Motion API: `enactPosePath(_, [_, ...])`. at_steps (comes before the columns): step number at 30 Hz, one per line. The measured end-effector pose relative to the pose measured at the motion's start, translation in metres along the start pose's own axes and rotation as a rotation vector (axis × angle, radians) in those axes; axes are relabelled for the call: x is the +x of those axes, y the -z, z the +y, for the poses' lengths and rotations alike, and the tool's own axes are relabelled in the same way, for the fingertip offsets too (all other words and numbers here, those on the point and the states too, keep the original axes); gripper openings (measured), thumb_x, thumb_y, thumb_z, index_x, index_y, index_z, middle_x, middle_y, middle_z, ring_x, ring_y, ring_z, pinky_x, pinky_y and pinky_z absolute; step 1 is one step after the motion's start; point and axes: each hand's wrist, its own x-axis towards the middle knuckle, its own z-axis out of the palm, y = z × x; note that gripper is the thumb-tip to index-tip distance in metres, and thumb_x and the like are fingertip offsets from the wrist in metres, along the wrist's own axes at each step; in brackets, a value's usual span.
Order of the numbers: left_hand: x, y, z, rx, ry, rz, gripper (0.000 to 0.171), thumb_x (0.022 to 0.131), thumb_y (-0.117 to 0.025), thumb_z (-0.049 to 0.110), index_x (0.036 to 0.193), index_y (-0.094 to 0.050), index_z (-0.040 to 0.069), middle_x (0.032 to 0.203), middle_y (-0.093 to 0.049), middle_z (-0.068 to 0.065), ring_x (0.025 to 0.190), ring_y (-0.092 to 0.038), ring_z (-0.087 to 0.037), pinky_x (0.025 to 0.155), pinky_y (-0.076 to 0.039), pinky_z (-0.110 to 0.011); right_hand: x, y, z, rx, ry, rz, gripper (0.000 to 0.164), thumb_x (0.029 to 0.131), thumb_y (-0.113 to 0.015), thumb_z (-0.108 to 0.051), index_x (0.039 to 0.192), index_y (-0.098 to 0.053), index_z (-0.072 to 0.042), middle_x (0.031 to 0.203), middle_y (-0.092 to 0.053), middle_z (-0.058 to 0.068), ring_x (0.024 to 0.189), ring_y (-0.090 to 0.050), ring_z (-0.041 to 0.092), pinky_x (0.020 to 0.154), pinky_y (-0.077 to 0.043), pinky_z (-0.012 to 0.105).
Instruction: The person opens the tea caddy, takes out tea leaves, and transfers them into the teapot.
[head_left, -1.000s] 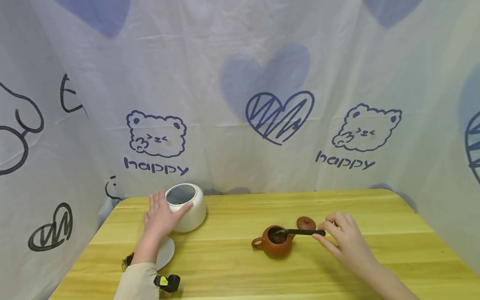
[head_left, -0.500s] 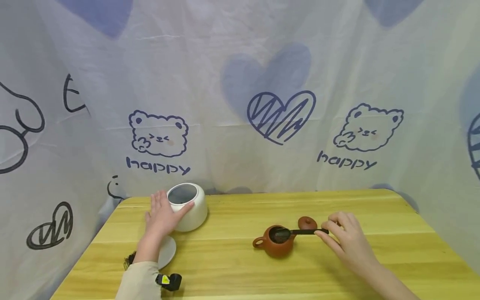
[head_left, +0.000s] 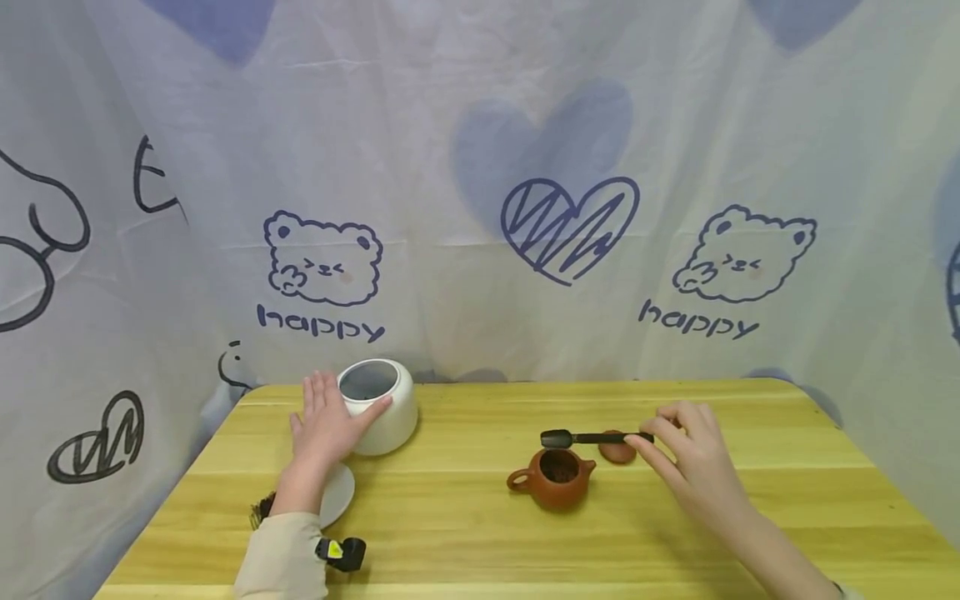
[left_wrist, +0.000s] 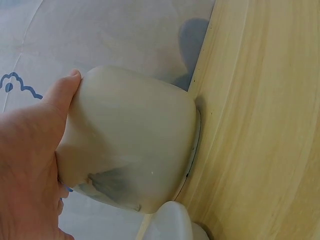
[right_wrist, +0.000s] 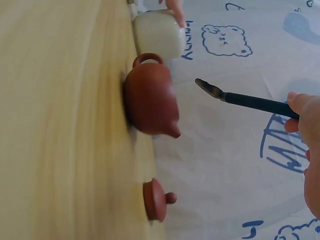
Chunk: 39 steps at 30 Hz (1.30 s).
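Observation:
In the head view, a white jar (head_left: 396, 423) with its mouth uncovered stands at the back left. My left hand (head_left: 324, 437) rests against its near left side, fingers extended and thumb laid along the wall below the rim. At the right, my right hand (head_left: 693, 462) pinches the end of a black-handled tea scoop (head_left: 588, 437) between thumb and fingers. The scoop's head is raised above and just behind the open reddish-brown teapot (head_left: 558, 493), as the right wrist view also shows them apart. Dark material lies inside the pot.
The teapot's small lid (head_left: 617, 452) sits on the wooden table (head_left: 465, 533) behind the spout. A white round lid (head_left: 341, 496) lies partly hidden by the left forearm. Something dark and bristly (head_left: 261, 510) shows left of that forearm. A printed cloth (head_left: 465, 317) hangs behind.
The scoop has turned over in the teapot's mouth, then lifted out to above it. My left hand has stayed against the jar. The head view has shifted slightly.

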Motion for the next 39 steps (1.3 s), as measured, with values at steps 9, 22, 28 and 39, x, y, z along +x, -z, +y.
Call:
enactPosePath(9, [-0.003, -0.001, 0.000, 0.020, 0.002, 0.008, 0.126, 0.080, -0.042, 0.084, 0.152, 0.010, -0.004, 0.158, 0.020, -0.025, 0.148, 0.018, -0.042, 0.112, 0.008, -0.072, 0.025, -0.022, -0.003, 0.017, 0.052, 0.068, 0.048, 0.098, -0.045, -0.051, 0.077, -0.064, -0.012, 0.085, -0.050, 0.005, 0.081, -0.038, 0.021, 0.074, -0.027, 0.033])
enactPosePath(22, [-0.004, -0.003, -0.001, 0.016, 0.009, -0.002, 0.126, 0.080, -0.042, 0.084, 0.152, 0.011, -0.005, 0.158, 0.020, -0.025, 0.148, 0.018, -0.043, 0.112, 0.008, -0.072, 0.056, -0.055, -0.018, 0.057, -0.003, 0.042, 0.028, 0.093, -0.063, -0.036, 0.079, -0.064, -0.010, 0.083, -0.045, 0.004, 0.082, -0.035, 0.020, 0.073, -0.024, 0.029])
enactPosePath(28, [-0.002, -0.002, 0.001, 0.015, 0.011, -0.002, 0.126, 0.080, -0.041, 0.084, 0.152, 0.011, -0.005, 0.158, 0.019, -0.025, 0.148, 0.018, -0.043, 0.112, 0.008, -0.072, 0.071, -0.070, -0.029, 0.098, -0.017, 0.023, 0.017, 0.088, -0.070, -0.024, 0.079, -0.063, -0.012, 0.082, -0.043, 0.002, 0.082, -0.033, 0.019, 0.074, -0.023, 0.029])
enactPosePath(39, [-0.002, 0.000, 0.004, 0.016, 0.008, 0.002, 0.126, 0.080, -0.042, 0.084, 0.152, 0.009, -0.006, 0.158, 0.018, -0.026, 0.148, 0.016, -0.044, 0.113, 0.007, -0.071, 0.095, -0.100, -0.051, 0.115, 0.030, 0.039, 0.016, 0.085, -0.074, -0.021, 0.079, -0.062, -0.012, 0.083, -0.045, 0.004, 0.080, -0.035, 0.020, 0.071, -0.026, 0.030])
